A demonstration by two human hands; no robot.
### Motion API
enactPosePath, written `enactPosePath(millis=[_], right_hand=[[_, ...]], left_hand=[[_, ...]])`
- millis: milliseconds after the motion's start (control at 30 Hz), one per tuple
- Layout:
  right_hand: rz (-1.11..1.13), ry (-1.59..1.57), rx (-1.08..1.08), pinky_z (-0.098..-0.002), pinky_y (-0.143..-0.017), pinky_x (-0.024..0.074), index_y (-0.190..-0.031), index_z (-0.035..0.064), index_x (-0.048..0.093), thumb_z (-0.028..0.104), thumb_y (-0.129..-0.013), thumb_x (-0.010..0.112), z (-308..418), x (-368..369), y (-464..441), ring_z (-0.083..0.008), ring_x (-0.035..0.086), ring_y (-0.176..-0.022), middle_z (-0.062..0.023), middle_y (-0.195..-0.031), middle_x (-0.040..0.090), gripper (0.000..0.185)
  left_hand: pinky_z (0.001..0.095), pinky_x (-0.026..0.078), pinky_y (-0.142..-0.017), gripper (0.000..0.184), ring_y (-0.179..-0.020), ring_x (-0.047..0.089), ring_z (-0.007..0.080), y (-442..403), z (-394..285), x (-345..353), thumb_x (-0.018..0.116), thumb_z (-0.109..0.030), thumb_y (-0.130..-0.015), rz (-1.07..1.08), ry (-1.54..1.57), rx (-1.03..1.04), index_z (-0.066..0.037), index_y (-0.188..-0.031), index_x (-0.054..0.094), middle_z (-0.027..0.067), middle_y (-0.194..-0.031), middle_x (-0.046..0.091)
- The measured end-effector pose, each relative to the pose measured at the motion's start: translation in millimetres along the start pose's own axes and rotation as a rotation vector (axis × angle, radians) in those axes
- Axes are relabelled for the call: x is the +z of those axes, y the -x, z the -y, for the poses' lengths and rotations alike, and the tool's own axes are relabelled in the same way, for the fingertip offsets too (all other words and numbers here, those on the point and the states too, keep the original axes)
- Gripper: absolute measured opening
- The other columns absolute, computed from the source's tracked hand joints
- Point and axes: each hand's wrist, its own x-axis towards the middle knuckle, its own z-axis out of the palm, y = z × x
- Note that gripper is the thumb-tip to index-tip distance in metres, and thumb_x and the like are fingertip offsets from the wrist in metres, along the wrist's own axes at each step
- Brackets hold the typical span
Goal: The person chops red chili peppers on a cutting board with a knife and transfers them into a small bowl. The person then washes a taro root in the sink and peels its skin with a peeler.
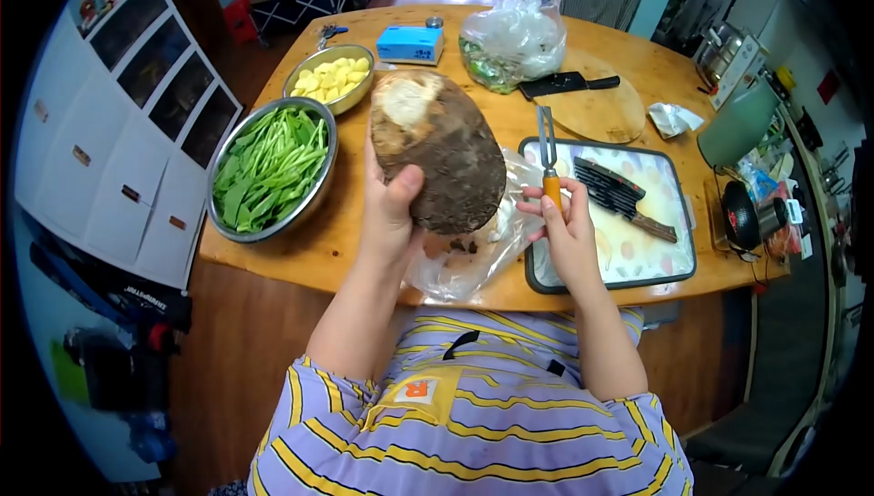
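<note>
My left hand grips a large taro from its left side and holds it up above the table's front part. Its skin is dark brown and rough, with a pale patch near the top left. To the right, the fingers of my right hand pinch the orange handle of a peeler, whose narrow slotted metal blade points upward. The peeler is apart from the taro. Under the taro lies a clear plastic bag with dark crumbs on it.
Left on the wooden table stand a bowl of green vegetables and a bowl of peeled yellow pieces. Knives lie on a cutting board. Behind are a cleaver, a round board, a filled bag and a blue box.
</note>
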Motion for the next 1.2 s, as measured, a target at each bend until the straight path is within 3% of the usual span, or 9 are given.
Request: enactPosePath(millis=[33, 133, 300, 467, 567, 800, 900, 1033, 1200], right_hand=[[-0.014, -0.018, -0.009, -0.0243, -0.067, 0.0556, -0.132, 0.0032, 0.037, 0.015, -0.109, 0.048, 1, 1, -1, -0.0223, 0.071, -0.108, -0.0179, -0.125, 0.066, 0.029], [-0.033, -0.008, -0.013, -0.0236, -0.066, 0.0551, -0.133, 0.0038, 0.036, 0.014, -0.109, 0.047, 14, 4, -6, -0.0224, 0.071, -0.109, -0.0178, -0.124, 0.065, 0.028], [-0.101, 0.045, -0.045, -0.0231, -0.065, 0.0538, -0.134, 0.0044, 0.037, 0.012, -0.108, 0.049, 19, 7, -7, -0.0168, 0.069, -0.096, -0.0159, -0.120, 0.066, 0.030], [-0.189, -0.065, 0.031, -0.0198, -0.059, 0.0458, -0.135, 0.0081, 0.038, 0.014, -0.106, 0.055, 20, 8, -8, -0.0060, 0.053, -0.075, -0.0064, -0.104, 0.064, 0.034], [-0.208, 0.041, 0.119, -0.0232, -0.066, 0.0488, -0.136, 0.0087, 0.042, 0.015, -0.106, 0.054, 23, 2, -8, -0.0070, 0.056, -0.081, -0.0063, -0.104, 0.064, 0.033], [-0.076, 0.823, -0.260, -0.0429, -0.091, 0.0509, -0.124, 0.0057, 0.064, 0.004, -0.090, 0.065, 29, -9, 4, -0.0390, 0.061, -0.103, -0.0170, -0.110, 0.064, 0.034], [0.045, 0.909, -0.403, -0.0430, -0.092, 0.0507, -0.122, 0.0059, 0.066, 0.004, -0.087, 0.068, 8, -18, 1, -0.0377, 0.061, -0.105, -0.0174, -0.111, 0.064, 0.035], [0.123, 0.793, -0.337, -0.0461, -0.106, 0.0431, -0.129, 0.0104, 0.066, 0.012, -0.091, 0.070, 21, -40, 13, -0.0384, 0.056, -0.122, -0.0195, -0.128, 0.061, 0.039], [-0.003, 0.188, -0.358, -0.0348, -0.104, 0.0439, -0.132, 0.0015, 0.061, 0.017, -0.102, 0.060, 46, -129, 22, -0.0261, 0.060, -0.118, -0.0139, -0.127, 0.062, 0.034]], left_hand=[[0.0437, 0.050, -0.107, 0.091, -0.125, 0.059, 0.0273, -3, 4, -7, 0.084, -0.042, -0.081, -0.037, 0.089, -0.087, -0.007, -0.151, 0.037, 0.0136, -0.140, 0.056], [0.0442, 0.052, -0.105, 0.076, -0.121, 0.063, 0.0270, -15, -2, -12, 0.074, -0.052, -0.089, -0.035, 0.253, -0.219, -0.006, -0.143, 0.048, 0.0127, -0.133, 0.062], [0.0467, 0.053, -0.104, 0.073, -0.120, 0.063, 0.0285, -31, -4, -21, 0.064, -0.061, -0.094, 0.014, 0.507, -0.364, -0.007, -0.142, 0.051, 0.0122, -0.133, 0.064], [0.0491, 0.052, -0.105, 0.071, -0.123, 0.061, 0.0300, -42, 3, -28, 0.065, -0.058, -0.094, -0.058, 0.513, -0.406, -0.008, -0.142, 0.051, 0.0135, -0.136, 0.062], [0.0508, 0.051, -0.106, 0.072, -0.124, 0.061, 0.0313, -45, 5, -26, 0.066, -0.059, -0.094, -0.081, 0.556, -0.464, -0.008, -0.143, 0.051, 0.0144, -0.137, 0.061], [0.0536, 0.050, -0.108, 0.079, -0.125, 0.061, 0.0339, -42, -2, -9, 0.060, -0.067, -0.093, 0.017, 0.706, -0.579, -0.008, -0.146, 0.050, 0.0159, -0.142, 0.059], [0.0540, 0.049, -0.108, 0.078, -0.125, 0.060, 0.0340, -34, -3, 8, 0.059, -0.068, -0.092, 0.036, 0.833, -0.591, -0.010, -0.145, 0.052, 0.0149, -0.140, 0.060], [0.0540, 0.048, -0.109, 0.076, -0.126, 0.060, 0.0336, -24, 2, 53, 0.057, -0.069, -0.093, -0.009, 0.718, -0.571, -0.012, -0.143, 0.054, 0.0148, -0.139, 0.061], [0.0572, 0.048, -0.109, 0.081, -0.130, 0.058, 0.0375, -23, 45, 143, 0.063, -0.067, -0.089, -0.029, 0.545, -0.578, -0.011, -0.147, 0.051, 0.0171, -0.143, 0.058]])
